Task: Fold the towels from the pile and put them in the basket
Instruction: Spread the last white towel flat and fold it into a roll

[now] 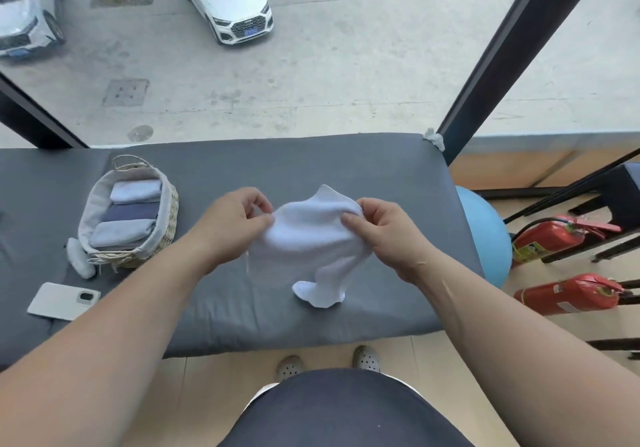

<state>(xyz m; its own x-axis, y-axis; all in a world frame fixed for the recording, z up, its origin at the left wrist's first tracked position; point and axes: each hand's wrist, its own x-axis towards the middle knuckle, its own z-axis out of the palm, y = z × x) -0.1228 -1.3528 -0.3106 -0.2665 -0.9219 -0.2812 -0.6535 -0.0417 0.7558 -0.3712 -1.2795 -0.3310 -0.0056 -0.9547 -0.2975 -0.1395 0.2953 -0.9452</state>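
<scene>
Head camera is looking down on a grey padded table (pixel 242 311) standing by a window (pixel 346 93); outside, a white car (pixel 225 3) is wearing a four-ring badge, its blue plate too blurred for reading. Both the left hand (pixel 232 228) and right hand (pixel 388 235) are pinching the top edge of a white towel (pixel 304 242) with curled fingers (pixel 258 200), its lower end touching the table. Left of them, a woven basket (pixel 168 218) is holding folded towels (pixel 135 192)
</scene>
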